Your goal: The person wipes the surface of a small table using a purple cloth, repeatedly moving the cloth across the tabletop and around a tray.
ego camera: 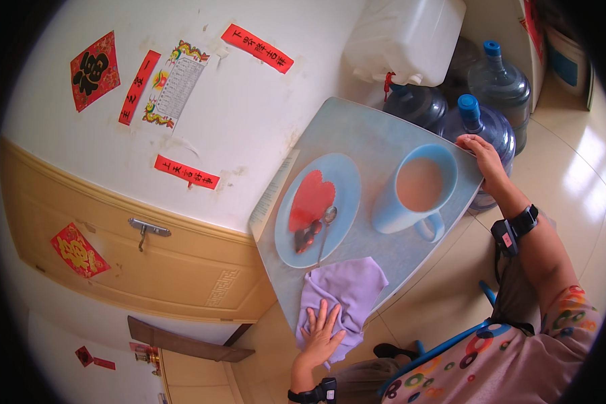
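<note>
A small tabletop (368, 121) lies before me, printed with a blue mug of brown drink, a plate, a red heart and a spoon. On its near left end is a crumpled lilac cloth (343, 283). My left hand (323, 328) presses flat on this cloth, fingers spread. At the tabletop's right corner, my right hand (482, 154) grips the edge with bent fingers; its thumb is hard to make out. Each wrist wears a black strap with a small device.
Large blue-capped water bottles (485, 126) crowd the floor beyond my right hand. A white plastic water container (409, 40) with a red tap stands above them. The tabletop meets a white wall (252, 121) beside a wooden door (146, 202). A blue-framed chair (434, 353) is under me.
</note>
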`<state>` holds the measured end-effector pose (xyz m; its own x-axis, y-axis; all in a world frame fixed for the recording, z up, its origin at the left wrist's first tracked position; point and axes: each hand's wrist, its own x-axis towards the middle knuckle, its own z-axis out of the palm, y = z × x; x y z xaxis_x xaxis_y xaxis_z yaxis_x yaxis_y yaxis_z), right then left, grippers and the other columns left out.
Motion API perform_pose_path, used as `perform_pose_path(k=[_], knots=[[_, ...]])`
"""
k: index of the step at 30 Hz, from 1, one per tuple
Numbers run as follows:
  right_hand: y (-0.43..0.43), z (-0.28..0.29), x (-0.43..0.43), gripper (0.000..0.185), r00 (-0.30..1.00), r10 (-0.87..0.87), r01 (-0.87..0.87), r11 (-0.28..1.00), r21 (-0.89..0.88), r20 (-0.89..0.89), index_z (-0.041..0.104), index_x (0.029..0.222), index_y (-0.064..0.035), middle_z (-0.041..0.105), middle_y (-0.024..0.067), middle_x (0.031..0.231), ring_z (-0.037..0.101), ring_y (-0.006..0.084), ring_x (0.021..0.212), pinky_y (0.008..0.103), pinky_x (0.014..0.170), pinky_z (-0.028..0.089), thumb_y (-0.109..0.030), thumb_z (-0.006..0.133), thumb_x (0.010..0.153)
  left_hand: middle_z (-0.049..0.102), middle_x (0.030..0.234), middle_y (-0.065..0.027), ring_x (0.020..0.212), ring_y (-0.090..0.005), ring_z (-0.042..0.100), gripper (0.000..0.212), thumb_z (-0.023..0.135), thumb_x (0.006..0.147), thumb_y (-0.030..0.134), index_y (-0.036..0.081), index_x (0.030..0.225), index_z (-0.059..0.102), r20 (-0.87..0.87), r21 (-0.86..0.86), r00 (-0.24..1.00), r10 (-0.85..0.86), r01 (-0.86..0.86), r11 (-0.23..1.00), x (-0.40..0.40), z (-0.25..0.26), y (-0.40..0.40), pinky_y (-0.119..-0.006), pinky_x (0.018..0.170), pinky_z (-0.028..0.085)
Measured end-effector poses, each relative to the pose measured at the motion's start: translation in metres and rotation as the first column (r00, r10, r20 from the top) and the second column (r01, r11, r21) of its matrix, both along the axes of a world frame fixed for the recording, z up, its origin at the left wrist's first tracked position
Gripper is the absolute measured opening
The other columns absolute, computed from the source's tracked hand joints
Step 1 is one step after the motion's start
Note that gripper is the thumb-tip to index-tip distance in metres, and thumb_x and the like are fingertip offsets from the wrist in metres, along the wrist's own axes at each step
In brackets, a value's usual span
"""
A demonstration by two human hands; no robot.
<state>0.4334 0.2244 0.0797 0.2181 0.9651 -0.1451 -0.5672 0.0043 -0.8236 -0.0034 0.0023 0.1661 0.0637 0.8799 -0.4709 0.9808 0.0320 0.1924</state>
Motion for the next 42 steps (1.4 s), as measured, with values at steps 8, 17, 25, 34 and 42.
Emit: perform_pose_path(k=[8, 17, 25, 34, 42], knots=[[0.004, -0.001, -0.001, 0.014, 0.999, 0.048, -0.048, 0.999, -0.002, -0.001, 0.057, 0.096, -0.0086, 0.057, -0.0008, 0.088, 0.055, 0.0078, 0.079, 0.0205, 0.068, 0.046, -0.020, 0.051, 0.090, -0.011, 0.149, -0.0124, 0.132, -0.0449, -0.016, 0.073, 0.051, 0.087, 0.043, 0.026, 0.144, 0.009, 0.089, -0.024, 0.991, 0.096, -0.094, 0.995, -0.083, 0.000, 0.067, -0.055, 0.106, 0.004], [0.002, 0.004, -0.003, 0.015, 0.999, 0.036, -0.035, 0.999, -0.023, 0.031, 0.057, 0.097, -0.0088, 0.059, 0.0010, 0.089, 0.056, 0.0081, 0.078, 0.0210, 0.068, 0.047, -0.022, 0.053, 0.090, -0.013, 0.149, -0.0130, 0.131, -0.0450, -0.018, 0.083, 0.048, 0.083, 0.059, 0.026, 0.144, 0.002, 0.095, 0.026, 0.902, 0.421, -0.425, 0.905, -0.153, -0.014, 0.182, -0.054, 0.106, 0.001], [0.002, 0.004, -0.008, 0.013, 0.998, 0.003, -0.003, 1.000, -0.007, -0.058, 0.058, 0.095, -0.0070, 0.060, 0.0024, 0.089, 0.057, 0.0091, 0.080, 0.0218, 0.070, 0.047, -0.018, 0.054, 0.089, -0.014, 0.148, -0.0147, 0.136, -0.0322, -0.013, 0.088, 0.044, 0.083, 0.064, 0.024, 0.143, -0.005, -0.025, 0.045, 0.812, 0.583, -0.582, 0.812, -0.181, -0.021, 0.260, -0.046, 0.108, 0.005], [0.004, -0.004, -0.009, 0.012, 0.996, -0.044, 0.045, 0.999, 0.011, -0.083, 0.058, 0.093, -0.0051, 0.060, 0.0017, 0.087, 0.055, 0.0080, 0.080, 0.0211, 0.072, 0.044, -0.015, 0.053, 0.088, -0.006, 0.148, -0.0192, 0.136, -0.0375, -0.003, 0.086, 0.045, 0.081, 0.064, 0.026, 0.144, 0.000, 0.003, 0.049, 0.933, 0.360, -0.359, 0.932, -0.071, -0.012, 0.339, -0.045, 0.109, 0.011], [0.005, -0.008, -0.006, 0.014, 0.998, -0.057, 0.057, 0.998, 0.011, -0.019, 0.057, 0.094, -0.0055, 0.059, 0.0009, 0.086, 0.052, 0.0082, 0.083, 0.0228, 0.074, 0.043, -0.018, 0.052, 0.089, -0.008, 0.150, -0.0134, 0.132, -0.0476, -0.012, 0.091, 0.053, 0.076, 0.064, 0.030, 0.143, 0.001, 0.021, 0.054, 0.996, 0.083, -0.084, 0.995, 0.107, -0.011, 0.388, -0.056, 0.106, 0.006]])
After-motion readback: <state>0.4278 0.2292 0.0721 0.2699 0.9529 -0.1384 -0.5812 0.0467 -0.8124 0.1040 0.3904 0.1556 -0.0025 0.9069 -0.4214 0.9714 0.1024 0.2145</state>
